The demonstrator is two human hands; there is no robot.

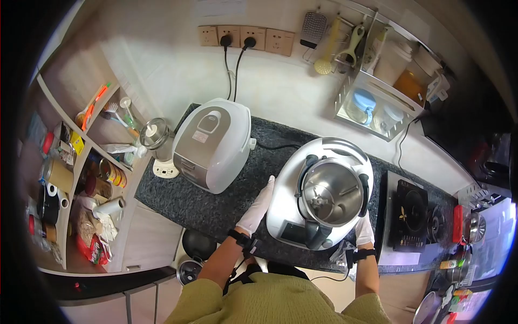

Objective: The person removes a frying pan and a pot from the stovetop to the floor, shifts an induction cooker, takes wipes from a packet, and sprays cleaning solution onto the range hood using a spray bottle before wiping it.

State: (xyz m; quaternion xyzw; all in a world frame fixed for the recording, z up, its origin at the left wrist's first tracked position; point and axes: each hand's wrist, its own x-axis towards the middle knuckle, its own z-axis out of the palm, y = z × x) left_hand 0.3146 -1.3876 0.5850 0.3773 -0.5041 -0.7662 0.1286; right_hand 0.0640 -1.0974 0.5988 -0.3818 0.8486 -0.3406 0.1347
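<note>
A white cooking machine (285, 208) with a small dark screen stands on the counter in front of me. Its steel mixing bowl (345, 202) is uncovered, with blades showing at the bottom and a black handle (317, 235) toward me. My left hand (258, 209), in a white glove, lies along the machine's left side with its fingers stretched out. On the opposite side my right hand (365, 231), also gloved, reaches up beside the base. Its fingers look extended, though the machine and bowl partly hide them. Neither hand shows anything inside it.
A grey-white rice cooker (213, 146) and a clear blender jar (155, 135) stand left on the dark counter (270, 129). To the right are a black cooktop (410, 216) and a red-handled item (457, 224). Packed shelves (81, 162) line the left; a wall rack (377, 97) hangs above.
</note>
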